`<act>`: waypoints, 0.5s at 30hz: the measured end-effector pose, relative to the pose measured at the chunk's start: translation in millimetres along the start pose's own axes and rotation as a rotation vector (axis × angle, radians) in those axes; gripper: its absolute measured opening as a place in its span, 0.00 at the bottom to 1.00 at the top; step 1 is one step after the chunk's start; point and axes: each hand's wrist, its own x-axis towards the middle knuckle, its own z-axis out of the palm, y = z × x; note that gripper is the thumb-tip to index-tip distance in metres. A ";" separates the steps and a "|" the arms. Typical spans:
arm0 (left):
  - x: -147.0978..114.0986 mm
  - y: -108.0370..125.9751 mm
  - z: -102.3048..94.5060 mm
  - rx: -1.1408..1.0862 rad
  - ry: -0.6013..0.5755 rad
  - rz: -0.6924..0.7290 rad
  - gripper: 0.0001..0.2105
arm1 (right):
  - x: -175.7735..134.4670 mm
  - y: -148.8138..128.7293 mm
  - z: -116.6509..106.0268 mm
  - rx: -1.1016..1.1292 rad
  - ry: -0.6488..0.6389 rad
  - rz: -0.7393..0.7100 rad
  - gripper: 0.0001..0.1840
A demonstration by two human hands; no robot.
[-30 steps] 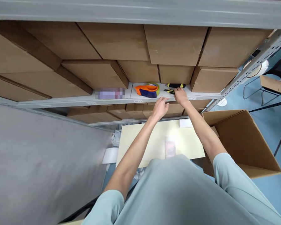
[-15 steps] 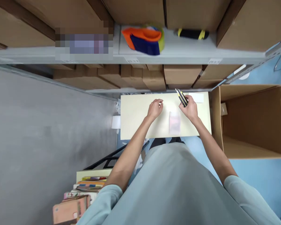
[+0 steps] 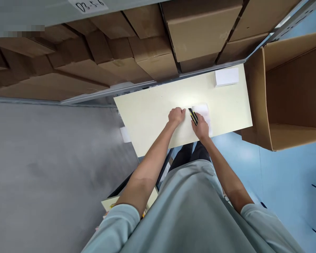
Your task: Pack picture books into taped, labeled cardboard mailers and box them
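A black and yellow utility knife is in my right hand, its tip pointing up and to the left. Partly under that hand lies a flat, pale, paper-like item on the cream tabletop. To its left, my left hand rests low over the tabletop with its fingers curled in. Whether anything is inside that fist is hidden. The two hands are close together but apart.
A small white box sits at the table's back right. Brown cartons fill the shelf beyond the table. A large open cardboard box stands against the right end, with blue floor below it.
My view has tilted down and turned, so the upper shelf has mostly gone out of sight. My right hand has brought the knife nearer, over the pale item. My left hand's fingers have curled tighter.
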 end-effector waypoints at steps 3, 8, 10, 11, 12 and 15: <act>8.0 0.3 -3.2 -0.016 -0.023 -0.054 0.17 | 2.5 -10.1 6.8 -0.036 -0.007 0.041 0.30; 12.4 1.2 -2.8 -0.061 -0.013 -0.104 0.15 | 5.5 -20.4 11.2 -0.120 -0.024 0.082 0.29; 13.3 2.4 -0.4 -0.046 -0.007 -0.109 0.16 | 6.1 -22.6 12.7 -0.155 -0.033 0.087 0.29; 13.8 3.2 1.0 -0.038 -0.003 -0.112 0.16 | 6.1 -23.4 13.6 -0.172 -0.035 0.090 0.29; 14.3 3.9 2.6 -0.031 0.002 -0.116 0.17 | 6.0 -23.9 14.6 -0.188 -0.036 0.093 0.29; 16.1 6.0 7.0 -0.029 0.030 -0.132 0.20 | 4.5 -24.6 17.6 -0.229 -0.035 0.096 0.28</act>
